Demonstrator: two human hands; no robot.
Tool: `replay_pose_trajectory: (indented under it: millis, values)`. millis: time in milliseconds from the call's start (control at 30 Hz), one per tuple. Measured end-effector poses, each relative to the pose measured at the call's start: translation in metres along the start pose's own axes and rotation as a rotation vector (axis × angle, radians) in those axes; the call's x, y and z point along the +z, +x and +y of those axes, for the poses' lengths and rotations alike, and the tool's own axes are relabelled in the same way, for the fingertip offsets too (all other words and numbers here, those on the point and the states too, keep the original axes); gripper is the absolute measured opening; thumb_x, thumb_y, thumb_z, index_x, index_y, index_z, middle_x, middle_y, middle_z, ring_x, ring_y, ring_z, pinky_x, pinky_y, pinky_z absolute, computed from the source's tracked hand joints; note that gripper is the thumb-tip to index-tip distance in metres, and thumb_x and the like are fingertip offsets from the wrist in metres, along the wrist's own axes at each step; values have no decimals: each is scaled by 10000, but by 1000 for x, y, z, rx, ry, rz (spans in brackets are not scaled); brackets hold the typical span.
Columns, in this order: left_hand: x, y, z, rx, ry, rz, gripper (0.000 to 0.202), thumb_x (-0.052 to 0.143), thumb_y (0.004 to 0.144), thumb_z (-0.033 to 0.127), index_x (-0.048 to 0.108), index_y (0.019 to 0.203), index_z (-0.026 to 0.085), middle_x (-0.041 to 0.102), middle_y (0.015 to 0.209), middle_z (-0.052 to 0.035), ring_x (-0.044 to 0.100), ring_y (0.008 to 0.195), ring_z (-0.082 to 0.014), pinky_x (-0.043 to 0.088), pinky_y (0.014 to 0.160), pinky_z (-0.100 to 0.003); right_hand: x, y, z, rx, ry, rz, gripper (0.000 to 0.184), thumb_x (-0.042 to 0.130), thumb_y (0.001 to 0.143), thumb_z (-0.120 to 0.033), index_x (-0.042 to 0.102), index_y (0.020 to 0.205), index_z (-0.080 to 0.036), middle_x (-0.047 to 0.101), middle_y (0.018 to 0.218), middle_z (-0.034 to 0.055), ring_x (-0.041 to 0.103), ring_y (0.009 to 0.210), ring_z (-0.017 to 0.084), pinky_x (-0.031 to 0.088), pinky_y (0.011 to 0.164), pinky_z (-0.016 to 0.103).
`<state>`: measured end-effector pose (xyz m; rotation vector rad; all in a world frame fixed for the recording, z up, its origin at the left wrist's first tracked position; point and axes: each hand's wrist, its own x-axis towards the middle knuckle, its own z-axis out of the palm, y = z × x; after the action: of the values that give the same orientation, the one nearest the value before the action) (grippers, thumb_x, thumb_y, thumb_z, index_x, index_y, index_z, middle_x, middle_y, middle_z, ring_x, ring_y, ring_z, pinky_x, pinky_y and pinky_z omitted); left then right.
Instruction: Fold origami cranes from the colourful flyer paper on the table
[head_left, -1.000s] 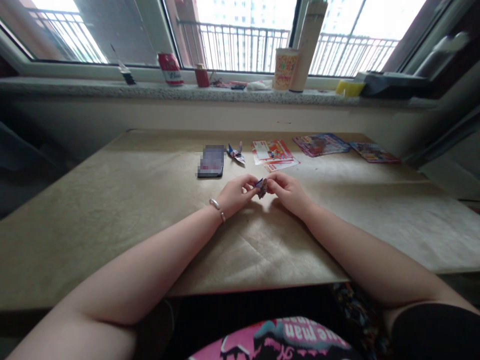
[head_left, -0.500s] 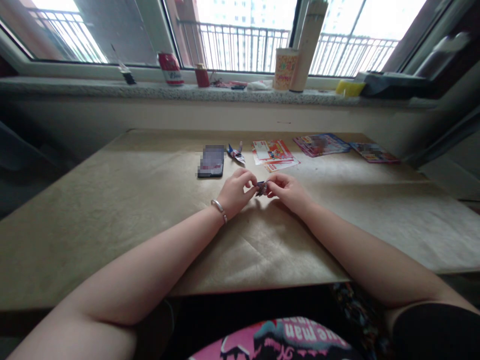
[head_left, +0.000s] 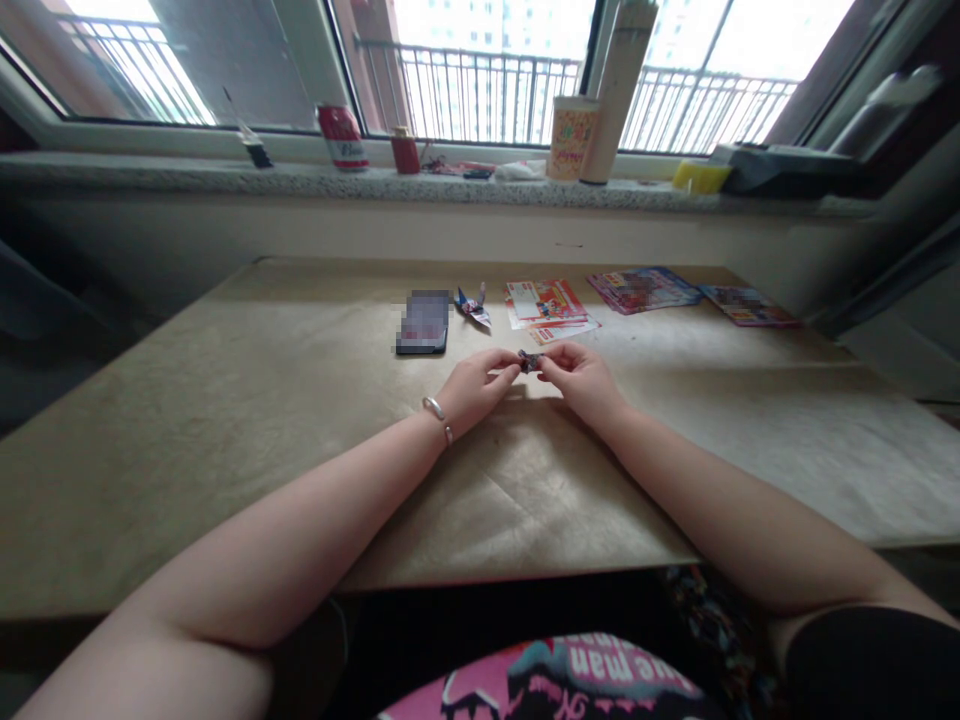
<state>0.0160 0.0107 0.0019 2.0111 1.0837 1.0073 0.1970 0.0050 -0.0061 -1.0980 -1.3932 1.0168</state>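
Note:
A small folded piece of printed paper (head_left: 530,360) is pinched between my two hands just above the brown paper-covered table (head_left: 225,420). My left hand (head_left: 476,388), with a silver bracelet at the wrist, grips its left end with closed fingertips. The fingers of my right hand (head_left: 581,378) close on its right end. A finished folded paper figure (head_left: 472,305) lies farther back, beside a dark phone (head_left: 423,322).
Stacks of colourful printed sheets (head_left: 547,305) (head_left: 643,288) (head_left: 746,305) lie at the back right of the table. The windowsill (head_left: 187,180) holds a red can (head_left: 341,138), a small red container (head_left: 405,153), a patterned cup (head_left: 571,137) and a yellow object (head_left: 699,175).
Both hands have shifted slightly away from me, and the folded paper now lies flatter and looks smaller between the fingertips than a second ago.

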Motion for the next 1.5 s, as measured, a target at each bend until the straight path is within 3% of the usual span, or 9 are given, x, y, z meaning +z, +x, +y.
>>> replay_pose_trajectory:
  millis: [200, 400, 567, 867, 1067, 1300, 1500]
  values:
    - [3, 0, -1, -46, -90, -25, 291, 614, 852, 381, 673, 1031, 159, 725, 1028, -76, 680, 913, -192, 540, 827, -298, 2, -1, 1, -69, -67, 6, 295, 696, 708, -485, 631, 748, -200, 680, 755, 21, 633, 716, 158, 532, 718, 319]
    - [8, 1, -14, -164, -271, 28, 361, 662, 801, 507, 593, 851, 156, 678, 812, -23, 663, 783, -157, 559, 754, -306, 7, -4, -4, -90, -66, 7, 215, 678, 714, -402, 628, 750, -197, 675, 769, 15, 623, 727, 149, 511, 709, 298]
    - [9, 1, -8, -226, -436, 9, 306, 669, 803, 416, 585, 915, 144, 678, 926, -45, 656, 870, -155, 571, 756, -301, 6, -2, -3, -60, -45, -15, 193, 663, 714, -378, 599, 736, -197, 635, 700, -12, 592, 671, 135, 493, 692, 295]
    - [7, 5, -7, -322, -594, -15, 198, 691, 779, 313, 604, 814, 139, 669, 884, -32, 651, 874, -139, 540, 803, -282, 5, 3, 6, -10, 17, -26, 255, 667, 712, -428, 541, 735, -208, 586, 676, -30, 580, 664, 127, 529, 730, 319]
    - [5, 5, -7, -293, -561, -37, 304, 734, 709, 420, 630, 793, 147, 664, 839, -20, 629, 822, -136, 525, 790, -281, 5, 2, 4, -14, 61, -50, 295, 657, 732, -473, 519, 757, -214, 583, 748, -19, 597, 736, 133, 571, 763, 342]
    - [3, 4, -7, -217, -374, -38, 351, 704, 719, 491, 689, 806, 151, 675, 748, -9, 589, 684, -119, 476, 676, -241, 9, -10, -9, -234, -226, -13, 247, 674, 756, -363, 565, 923, -217, 616, 920, 38, 602, 881, 170, 579, 734, 314]
    - [0, 5, -8, -194, -307, -63, 406, 701, 727, 506, 755, 929, 158, 748, 937, -52, 642, 835, -178, 490, 784, -285, 4, -7, -2, -332, -388, -47, 161, 526, 888, -352, 606, 944, -223, 619, 969, 60, 606, 887, 178, 566, 719, 318]
